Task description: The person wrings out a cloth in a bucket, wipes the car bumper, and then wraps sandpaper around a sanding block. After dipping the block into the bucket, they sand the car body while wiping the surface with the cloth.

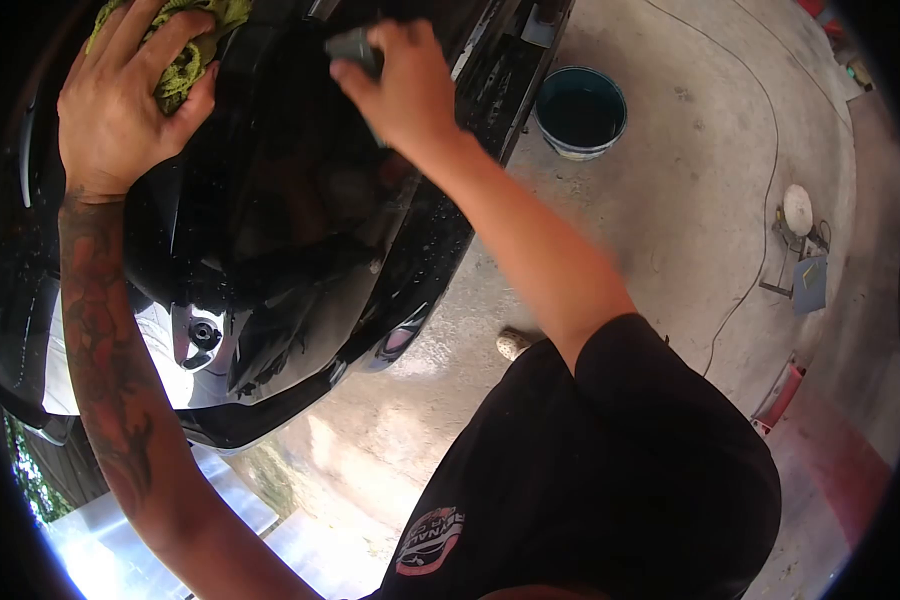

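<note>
At the upper left, my left hand (130, 105) holds a bunched yellow-green cloth (185, 75) against a glossy black car (270, 200). My right hand (405, 85), slightly blurred, grips a small dark block (353, 50) over the same black surface, with its thumb and fingers around the block's near side. Water drops dot the bodywork near the right edge. The underside of the block is hidden, so whether it touches the car cannot be made out.
A dark bucket of liquid (582, 110) stands on the concrete floor (670, 180) right of the car. A cable (773, 150) curves along the floor beside a small stand (808, 280). A red object (780, 397) lies at the right. My shoe (513, 344) shows below.
</note>
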